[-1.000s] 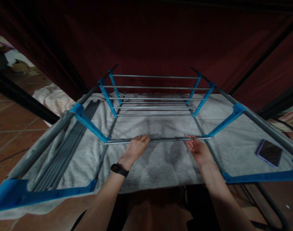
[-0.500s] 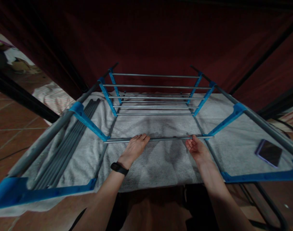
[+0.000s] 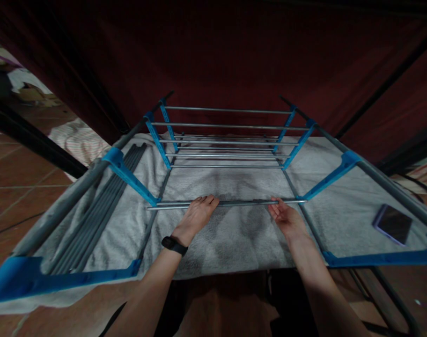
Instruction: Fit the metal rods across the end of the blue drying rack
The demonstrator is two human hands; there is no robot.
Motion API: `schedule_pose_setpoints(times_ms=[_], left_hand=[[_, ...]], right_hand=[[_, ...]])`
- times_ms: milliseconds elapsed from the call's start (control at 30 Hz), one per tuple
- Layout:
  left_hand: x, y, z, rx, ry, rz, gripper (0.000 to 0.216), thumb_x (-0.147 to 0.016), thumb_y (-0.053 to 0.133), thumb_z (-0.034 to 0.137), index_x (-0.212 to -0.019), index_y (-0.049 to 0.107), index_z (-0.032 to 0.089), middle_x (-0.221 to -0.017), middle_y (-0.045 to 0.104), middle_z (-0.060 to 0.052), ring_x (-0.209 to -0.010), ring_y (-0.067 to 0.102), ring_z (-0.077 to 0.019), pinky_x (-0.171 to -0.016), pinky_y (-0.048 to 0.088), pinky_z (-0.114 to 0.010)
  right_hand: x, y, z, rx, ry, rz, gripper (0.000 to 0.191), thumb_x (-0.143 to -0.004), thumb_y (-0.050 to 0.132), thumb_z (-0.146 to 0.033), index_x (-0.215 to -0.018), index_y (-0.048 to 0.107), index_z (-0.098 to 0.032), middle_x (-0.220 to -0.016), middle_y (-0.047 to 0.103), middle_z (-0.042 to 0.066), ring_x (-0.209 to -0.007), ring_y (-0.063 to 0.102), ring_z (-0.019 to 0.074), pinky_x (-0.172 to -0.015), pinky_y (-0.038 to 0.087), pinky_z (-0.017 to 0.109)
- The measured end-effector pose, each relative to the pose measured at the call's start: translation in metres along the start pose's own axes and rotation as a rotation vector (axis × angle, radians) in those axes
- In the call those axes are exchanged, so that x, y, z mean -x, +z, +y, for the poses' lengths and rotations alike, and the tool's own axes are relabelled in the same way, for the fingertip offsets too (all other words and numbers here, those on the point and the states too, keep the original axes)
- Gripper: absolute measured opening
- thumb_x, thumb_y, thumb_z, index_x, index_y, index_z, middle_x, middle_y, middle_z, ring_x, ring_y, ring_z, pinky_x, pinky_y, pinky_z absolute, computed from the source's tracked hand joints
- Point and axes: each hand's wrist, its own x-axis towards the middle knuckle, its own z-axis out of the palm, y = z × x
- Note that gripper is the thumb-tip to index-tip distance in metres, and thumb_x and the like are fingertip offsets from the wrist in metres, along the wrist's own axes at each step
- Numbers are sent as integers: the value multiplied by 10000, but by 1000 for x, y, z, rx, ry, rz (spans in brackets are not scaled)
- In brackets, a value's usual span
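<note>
A grey metal rod (image 3: pixel 245 203) lies crosswise in front of me, along the lower ends of two blue plastic brackets (image 3: pixel 132 182). A second rod seems to run right beside it. My left hand (image 3: pixel 201 210), with a black wristband, has its fingers wrapped over the rod left of the middle. Near the rod's right end my right hand (image 3: pixel 283 214) pinches it between thumb and fingers, palm partly turned up. The brackets join the thick side tubes of a grey-and-blue rack frame (image 3: pixel 378 178). Farther back, several rods (image 3: pixel 227 126) span the other blue brackets.
A bundle of loose grey rods (image 3: pixel 101 210) lies at the left on the grey blanket (image 3: pixel 227 252). A phone (image 3: pixel 393 223) rests on the blanket at the right. Behind the rack hangs dark red cloth (image 3: pixel 213 56). Tiled floor (image 3: pixel 20 187) shows at the left.
The rod has slid slightly to the left, its left end now sticking out past the left bracket. My right hand moved a little left with it; my left hand hardly moved.
</note>
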Motion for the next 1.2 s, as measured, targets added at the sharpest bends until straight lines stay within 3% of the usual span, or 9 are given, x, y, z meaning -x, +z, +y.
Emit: schedule_pose_setpoints(times_ms=[433, 700, 900, 1200], left_hand=[[-1, -4, -1, 65, -34, -32, 211, -994, 459, 120, -1111, 612, 207, -1042, 681, -63, -903, 677, -190, -837, 506, -327], [1, -9, -6, 258, -146, 15, 110, -982, 528, 199, -1077, 577, 224, -962, 699, -37, -859, 680, -194, -768, 500, -306], [5, -13, -12, 354, -133, 45, 94, -969, 544, 225, -1046, 596, 229, -985, 700, -36, -874, 684, -191, -780, 506, -293], [13, -21, -26, 404, -177, 15, 213, -984, 501, 304, -1068, 674, 212, -1042, 725, -60, -930, 699, -208, -814, 526, -311]], right_hand=[[4, 5, -2, -64, 46, 25, 186, -956, 581, -111, -804, 637, -205, -636, 668, -24, -573, 666, 98, -670, 627, 201], [4, 6, -3, -62, 55, -8, 195, -937, 562, -75, -806, 638, -198, -691, 701, -5, -612, 690, 98, -692, 628, 196], [7, 8, -1, -39, 38, -47, 175, -900, 580, -63, -815, 651, -198, -736, 736, 8, -652, 705, 104, -689, 630, 206], [6, 9, -2, -39, 2, -58, 206, -893, 555, -37, -818, 663, -195, -771, 754, 26, -710, 731, 127, -719, 641, 238]])
